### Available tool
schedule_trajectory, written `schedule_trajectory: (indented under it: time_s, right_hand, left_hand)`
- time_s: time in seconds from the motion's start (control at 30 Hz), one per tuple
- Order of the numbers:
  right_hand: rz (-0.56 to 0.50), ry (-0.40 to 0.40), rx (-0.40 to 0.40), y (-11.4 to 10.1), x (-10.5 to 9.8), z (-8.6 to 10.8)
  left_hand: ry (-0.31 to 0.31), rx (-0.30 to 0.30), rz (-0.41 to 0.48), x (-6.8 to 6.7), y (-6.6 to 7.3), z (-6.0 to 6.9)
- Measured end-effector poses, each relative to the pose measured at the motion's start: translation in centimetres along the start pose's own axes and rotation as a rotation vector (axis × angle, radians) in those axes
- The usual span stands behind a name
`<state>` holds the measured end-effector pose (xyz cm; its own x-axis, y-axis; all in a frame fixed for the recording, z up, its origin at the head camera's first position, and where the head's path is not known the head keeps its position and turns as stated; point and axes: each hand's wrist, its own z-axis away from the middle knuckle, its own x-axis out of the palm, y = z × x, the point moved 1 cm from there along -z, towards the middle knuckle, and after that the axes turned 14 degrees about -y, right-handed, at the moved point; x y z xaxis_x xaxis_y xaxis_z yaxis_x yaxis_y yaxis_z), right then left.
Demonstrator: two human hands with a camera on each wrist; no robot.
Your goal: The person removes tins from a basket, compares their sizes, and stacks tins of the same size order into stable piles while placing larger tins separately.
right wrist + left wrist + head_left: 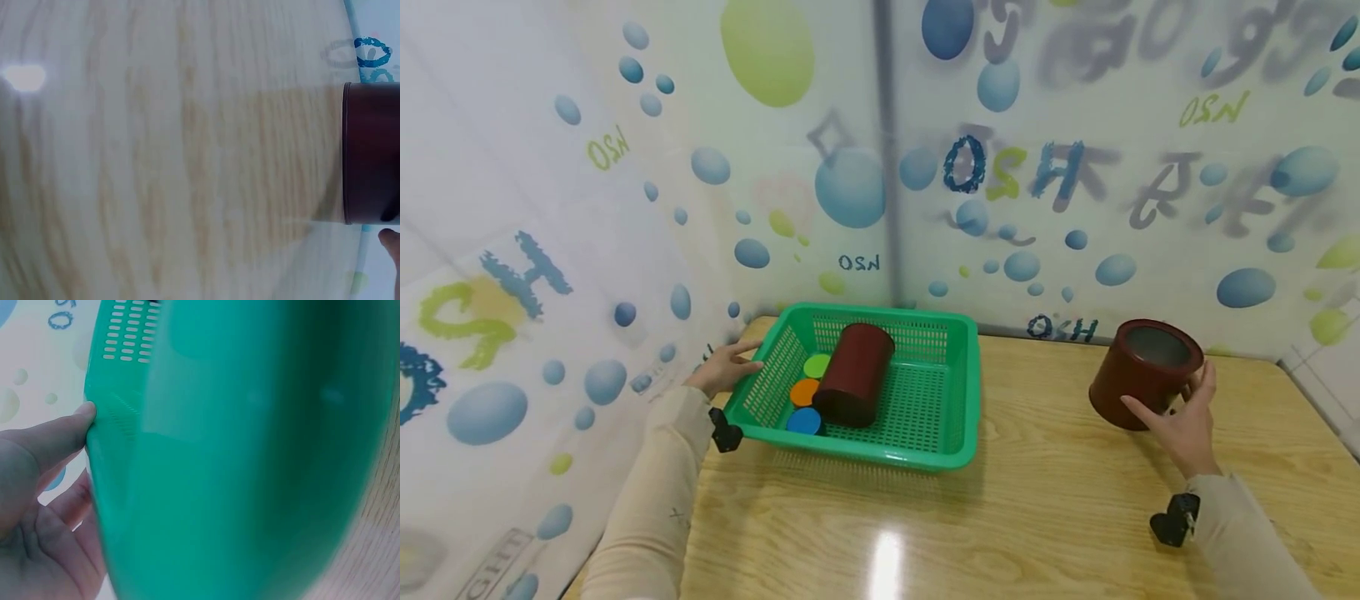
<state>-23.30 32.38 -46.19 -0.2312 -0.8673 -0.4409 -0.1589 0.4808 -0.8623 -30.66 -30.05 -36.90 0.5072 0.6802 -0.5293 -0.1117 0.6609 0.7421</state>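
My left hand (pixel 724 371) is at the left rim of a green plastic basket (pixel 887 454); its thumb touches the rim (pixel 94 462) in the left wrist view, fingers partly hidden behind it. On the right, my right hand (pixel 1187 421) holds a dark red-brown cylindrical canister (pixel 1123 379) by its side, thumb and fingers spread around it. The canister leans slightly, its grey round top facing up. At the right wrist view's edge, part of the canister (pixel 375 153) and a fingertip show. Whether it touches the table cannot be told.
Inside the basket, a second dark red canister (pixel 857 375) lies on its side. Beside it are lime green (pixel 817 365), orange (pixel 804 392) and blue (pixel 804 421) round pieces. The wooden table (pixel 1022 508) meets a patterned wall covering (pixel 1037 208) behind and at left.
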Motion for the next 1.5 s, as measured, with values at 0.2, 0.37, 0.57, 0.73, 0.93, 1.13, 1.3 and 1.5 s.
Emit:
schedule_trajectory:
  time_s: [0.2, 0.37, 0.57, 0.73, 0.93, 1.13, 1.3, 1.5]
  right_hand:
    - [0.025, 0.008, 0.024, 0.4, 0.0, -0.1]
    - [0.059, 0.001, 0.012, 0.6, -0.2, -0.3]
    - [0.024, 0.003, -0.02, 2.7, -0.9, -1.2]
    - [0.018, 0.021, -0.032, 5.1, -1.7, -2.1]
    - [0.081, -0.006, -0.035, 0.8, -2.3, -0.8]
    - [0.172, -0.017, -0.031, -4.6, -2.3, 0.4]
    - [0.159, 0.006, -0.092, -6.8, -2.1, 0.2]
    - [0.131, -0.079, -0.126, -9.1, -0.9, -0.5]
  left_hand:
    - [0.002, 0.005, 0.018, 0.0, -0.1, 0.0]
    - [0.005, 0.005, 0.023, 0.0, 0.0, 0.0]
    - [0.008, -0.005, 0.01, 0.1, 0.2, 0.1]
    - [0.006, -0.001, 0.002, 0.1, 0.2, 0.1]
    - [0.005, 0.007, 0.007, 0.0, -0.2, -0.1]
    - [0.002, 0.003, 0.014, 0.1, -0.3, -0.1]
    - [0.003, 0.014, -0.003, 0.1, -0.1, 0.2]
    - [0.012, 0.033, 0.001, 0.1, -0.1, 0.3]
